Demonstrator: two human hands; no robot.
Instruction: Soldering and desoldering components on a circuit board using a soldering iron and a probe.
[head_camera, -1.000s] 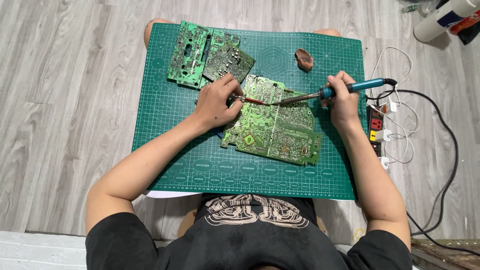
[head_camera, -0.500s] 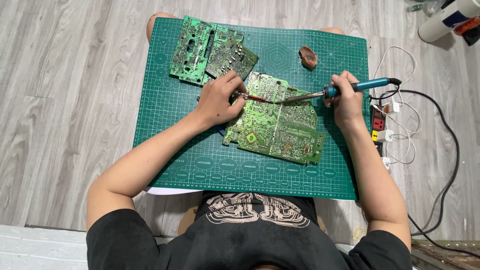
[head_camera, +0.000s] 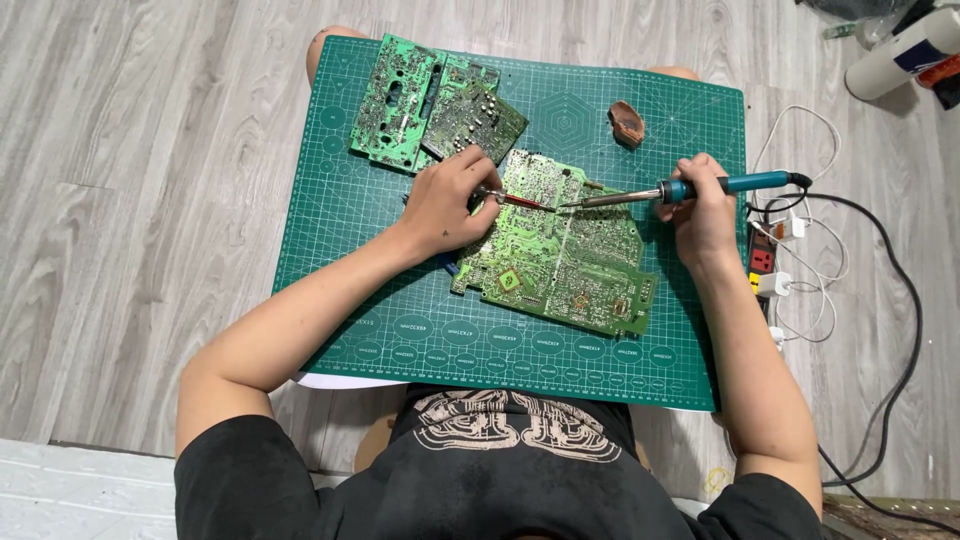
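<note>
Little has changed: the right hand (head_camera: 703, 212) still grips the soldering iron (head_camera: 680, 189), the left hand (head_camera: 447, 203) still pinches red-handled tweezers (head_camera: 512, 199) (both meeting on the circuit board (head_camera: 560, 250)).

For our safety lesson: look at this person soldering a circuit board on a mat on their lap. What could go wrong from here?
1. The soldering iron tip meets the red tool in the left hand close to the fingers; a slip might burn them.
2. The cutting mat seems to rest on the knees, so the circuit board could shift.
3. The iron's cable loops by the right hand and may snag.
</note>
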